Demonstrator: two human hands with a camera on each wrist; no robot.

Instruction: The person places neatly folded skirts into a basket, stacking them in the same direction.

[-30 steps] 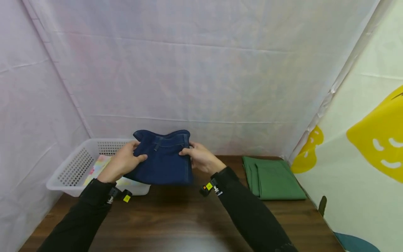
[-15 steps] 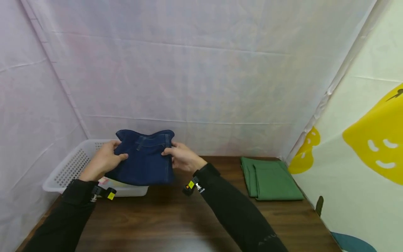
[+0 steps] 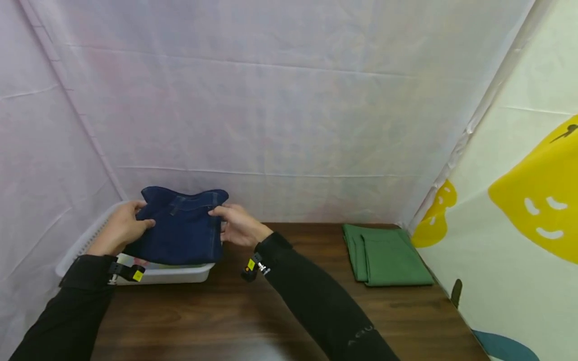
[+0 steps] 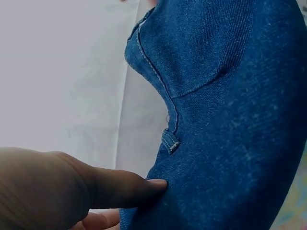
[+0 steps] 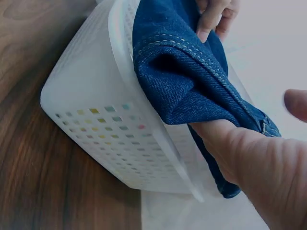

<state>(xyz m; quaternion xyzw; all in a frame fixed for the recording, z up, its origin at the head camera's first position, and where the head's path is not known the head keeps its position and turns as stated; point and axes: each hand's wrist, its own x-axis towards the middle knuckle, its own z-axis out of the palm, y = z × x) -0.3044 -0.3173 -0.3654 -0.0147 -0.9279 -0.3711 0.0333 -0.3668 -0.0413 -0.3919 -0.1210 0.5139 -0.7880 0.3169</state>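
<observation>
A folded pair of dark blue jeans (image 3: 180, 233) is held up over the white plastic basket (image 3: 176, 276), its waistband at the top. My left hand (image 3: 118, 228) pinches the left side, thumb on the front; the left wrist view shows that thumb close to a belt loop (image 4: 170, 141). On the opposite side my right hand (image 3: 239, 226) holds the edge, and in the right wrist view its fingers run in under the denim (image 5: 177, 81). The jeans hide most of the basket's inside; a bit of pastel patterned cloth (image 3: 137, 261) shows below them.
A folded green cloth (image 3: 393, 258) lies at the right of the brown wooden table (image 3: 217, 321). White fabric walls (image 3: 271, 110) rise behind and to the left. The right wall carries yellow printed shapes (image 3: 537, 195).
Both hands have carried the jeans leftward, from partly beside the basket to over it. More of the basket is now covered. The green cloth stays where it was.
</observation>
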